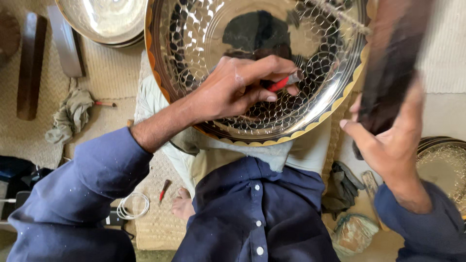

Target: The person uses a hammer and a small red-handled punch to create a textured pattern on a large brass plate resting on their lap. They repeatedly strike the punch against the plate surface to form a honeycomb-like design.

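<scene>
Two hands were ours: the left hand (233,90) had fingers clamped on a red-tipped chisel (286,81) against the stiff, slippery-looking brass tray (194,29) on our lap, best held by its rim, while the right hand (388,140) gripped a dark mallet (393,63).

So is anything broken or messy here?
Nothing looks broken. The shiny metal tray looks whole. The left hand holds a red tool against it. Bits lie loose on the mat: a crumpled rag and a coiled white cable.
</scene>
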